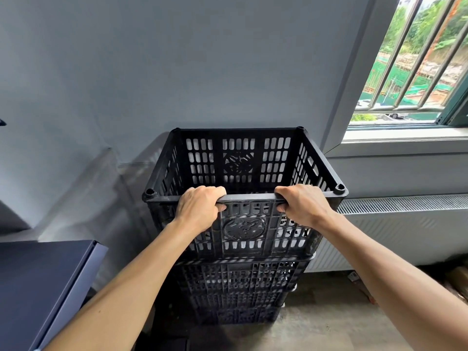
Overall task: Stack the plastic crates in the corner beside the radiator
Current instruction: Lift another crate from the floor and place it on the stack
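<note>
Black slotted plastic crate (243,160) sits atop a stack of matching black crates (235,287) by the grey wall, left of a white radiator (395,224), its near rim gripped by curled left hand (198,207) and right hand (302,205).

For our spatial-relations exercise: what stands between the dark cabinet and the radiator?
The stack of black crates stands between cabinet and radiator, shown in the head view.

Black slotted crates (243,224) with a round emblem, white ribbed radiator (405,224), grey-blue wall (177,59).
</note>
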Demonstrator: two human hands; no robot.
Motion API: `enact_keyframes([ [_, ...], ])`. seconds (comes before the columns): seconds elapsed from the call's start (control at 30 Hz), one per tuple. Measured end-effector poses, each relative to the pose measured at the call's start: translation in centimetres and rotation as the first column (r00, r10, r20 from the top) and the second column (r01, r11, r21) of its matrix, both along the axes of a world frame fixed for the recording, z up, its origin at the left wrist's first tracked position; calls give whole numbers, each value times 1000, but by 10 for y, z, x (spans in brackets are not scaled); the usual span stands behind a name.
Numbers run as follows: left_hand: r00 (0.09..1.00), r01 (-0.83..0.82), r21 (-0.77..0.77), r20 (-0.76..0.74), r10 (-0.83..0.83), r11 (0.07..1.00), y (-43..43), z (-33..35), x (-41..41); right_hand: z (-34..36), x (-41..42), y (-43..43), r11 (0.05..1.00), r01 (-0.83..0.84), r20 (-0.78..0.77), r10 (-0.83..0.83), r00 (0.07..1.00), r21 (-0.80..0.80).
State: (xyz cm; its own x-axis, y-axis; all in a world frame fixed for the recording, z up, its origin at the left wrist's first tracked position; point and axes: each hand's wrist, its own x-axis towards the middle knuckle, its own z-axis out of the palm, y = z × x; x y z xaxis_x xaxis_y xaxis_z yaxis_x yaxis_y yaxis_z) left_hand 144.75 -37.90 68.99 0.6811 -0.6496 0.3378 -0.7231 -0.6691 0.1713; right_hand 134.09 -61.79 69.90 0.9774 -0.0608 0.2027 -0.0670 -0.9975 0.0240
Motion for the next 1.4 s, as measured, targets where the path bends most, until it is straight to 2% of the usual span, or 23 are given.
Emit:
enact_keyframes([
  [0.3,1000,-17,-28,-4,17,999,2,-1,-2,5,3,0,1000,-19,-53,20,998,13],
  [0.63,997,-22,-50,-75,18,999,1,8,-9,6,-3,-4,1000,-25,-74,26,997,13],
  [0.87,999,-8,-33,-45,6,999,-1,4,-12,4,-7,-4,1000,7,-43,-9,999,-29],
  [1.03,998,4,-20,-59,-5,1000,7,1,-7,0,-8,0,1000,-25,-36,24,999,-19],
  [1.4,992,-49,-55,117,55,997,6,-10,2,3,1,0,999,-45,10,46,999,-28],
])
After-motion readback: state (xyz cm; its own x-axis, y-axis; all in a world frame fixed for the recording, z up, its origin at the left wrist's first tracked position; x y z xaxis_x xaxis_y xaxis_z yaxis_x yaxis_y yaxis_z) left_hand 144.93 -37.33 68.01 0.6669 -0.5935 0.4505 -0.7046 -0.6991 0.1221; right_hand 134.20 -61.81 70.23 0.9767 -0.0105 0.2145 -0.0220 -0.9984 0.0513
